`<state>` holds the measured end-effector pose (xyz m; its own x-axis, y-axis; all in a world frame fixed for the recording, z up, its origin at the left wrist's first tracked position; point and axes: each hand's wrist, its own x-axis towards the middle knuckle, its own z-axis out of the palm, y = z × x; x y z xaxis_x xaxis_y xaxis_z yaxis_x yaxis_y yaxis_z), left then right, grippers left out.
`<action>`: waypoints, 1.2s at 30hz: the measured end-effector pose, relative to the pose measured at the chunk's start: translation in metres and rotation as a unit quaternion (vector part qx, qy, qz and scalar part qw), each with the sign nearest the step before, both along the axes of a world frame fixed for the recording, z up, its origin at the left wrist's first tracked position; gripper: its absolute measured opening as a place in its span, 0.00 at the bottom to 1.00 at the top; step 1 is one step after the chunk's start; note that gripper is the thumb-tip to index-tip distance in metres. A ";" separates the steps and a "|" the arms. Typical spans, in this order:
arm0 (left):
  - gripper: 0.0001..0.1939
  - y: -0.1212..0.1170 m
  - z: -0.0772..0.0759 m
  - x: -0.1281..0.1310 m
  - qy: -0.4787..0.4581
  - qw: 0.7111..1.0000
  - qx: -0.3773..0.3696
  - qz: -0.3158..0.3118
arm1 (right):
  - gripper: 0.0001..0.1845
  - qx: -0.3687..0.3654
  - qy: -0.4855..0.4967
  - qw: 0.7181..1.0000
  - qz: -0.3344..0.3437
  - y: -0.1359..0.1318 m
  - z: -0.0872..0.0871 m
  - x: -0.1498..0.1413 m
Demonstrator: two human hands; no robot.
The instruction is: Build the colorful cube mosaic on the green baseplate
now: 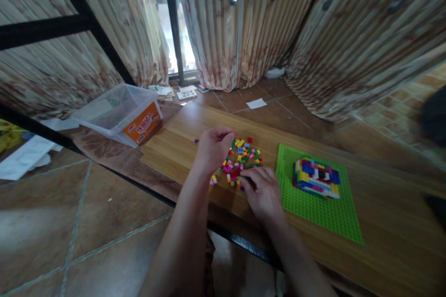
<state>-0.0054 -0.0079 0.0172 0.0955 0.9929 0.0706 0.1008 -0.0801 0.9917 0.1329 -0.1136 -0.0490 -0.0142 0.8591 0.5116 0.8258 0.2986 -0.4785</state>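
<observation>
Bent fingers of the left hand [213, 151] bring thumb and forefinger close together over the far-left side of a scattered heap of small multicoloured plastic bricks [240, 165]; whether a brick sits between them cannot be told. On the heap's near-right side, the right hand [264, 193] reaches palm down, its thumb and forefinger close to each other among the bricks; what they grip, if anything, is hidden. The heap lies toward the left end of a light brown wooden bench [174, 148], between its near and far long edges; the loose bricks face various ways, and the heap has no clear long axis. One purple brick [196, 140] lies apart, left of the left hand. To the heap's right, a square, studded green baseplate [313, 211] carries a blocky multicoloured brick build [316, 178], nearer the plate's far edge than its near one, its long axis running left to right, roughly along the bench. Beyond the bench's left corner stands a clear plastic box [114, 113] with an orange label, and past the far edge a white paper sheet [256, 103] lies on brown floor tiles [289, 113] before striped curtains [223, 32].
</observation>
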 end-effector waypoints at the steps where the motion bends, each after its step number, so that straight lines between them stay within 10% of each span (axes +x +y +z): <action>1: 0.09 0.000 0.000 -0.001 0.012 1.000 0.007 -0.001 | 0.06 0.002 -0.001 1.000 -0.008 0.000 0.000 0.001; 29: 0.09 0.002 0.001 -0.007 0.042 0.998 0.023 0.028 | 0.09 -0.008 -0.016 1.000 0.011 0.003 0.003 -0.022; 36: 0.14 -0.015 0.006 0.008 0.090 0.978 -0.021 -0.185 | 0.06 0.091 0.084 0.987 -0.099 0.004 0.018 -0.004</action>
